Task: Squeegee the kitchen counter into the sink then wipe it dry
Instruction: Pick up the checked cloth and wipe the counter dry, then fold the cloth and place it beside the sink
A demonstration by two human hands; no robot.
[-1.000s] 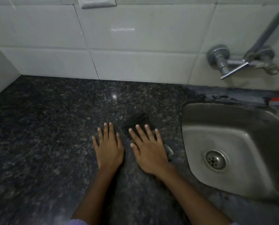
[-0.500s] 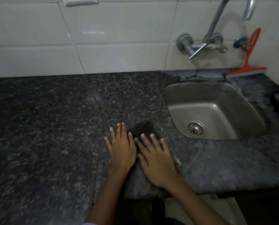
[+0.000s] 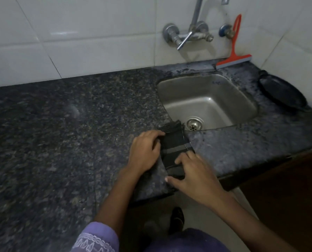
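Dark folded cloth (image 3: pixel 175 151) sat on the granite surface (image 3: pixel 60 124) just left of the sink (image 3: pixel 206 99), left hand (image 3: pixel 144 151) and right hand (image 3: pixel 197 173) fingers gripping it; wipe-dry step, squeegee (image 3: pixel 232 51) parked, next likely dragging it across.

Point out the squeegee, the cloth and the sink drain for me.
squeegee (image 3: pixel 233 50): head view, on its orange handle.
cloth (image 3: pixel 175 146): head view, on its grey stripe.
sink drain (image 3: pixel 194 124): head view, on the metal strainer.
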